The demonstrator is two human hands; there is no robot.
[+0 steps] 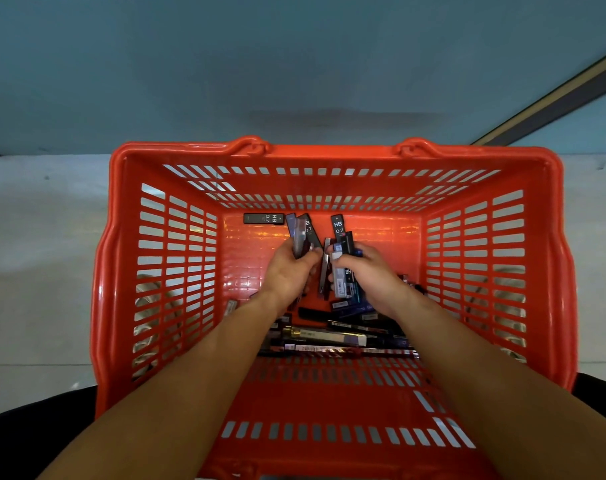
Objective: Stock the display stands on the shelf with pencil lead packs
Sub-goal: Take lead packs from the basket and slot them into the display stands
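Both hands are down inside a red plastic shopping basket [176, 271], side by side and almost touching above its floor. The left hand [289, 271] has its fingers curled round a fanned bunch of lead packs [303, 237], dark ones whose ends stick out past the fingertips; one shows part of a "0.7" mark. The right hand [372, 275] grips a second bunch [343, 237]: a black pack printed "HB 0.7" stands out beyond the knuckles, and a clear-and-blue pack sits against the palm side. A slim pack [324, 271] hangs upright in the gap between the two hands; which hand holds it cannot be told. Beyond the left hand, on the basket floor close to the far wall, a single loose pack [264, 218] lies flat, black and marked "HB 0.7". Under the wrists and forearms, a heap of packs [329, 337] lies along the basket floor, black, blue and silvery, some showing barcodes. The basket stands on a pale floor [41, 271], seen out to the left of the left forearm. Past the far rim, ahead of both hands, a blue-grey surface [225, 64] rises, and far out to the right of the right hand a dark strip [554, 95] with a tan edge runs across it on a slant.
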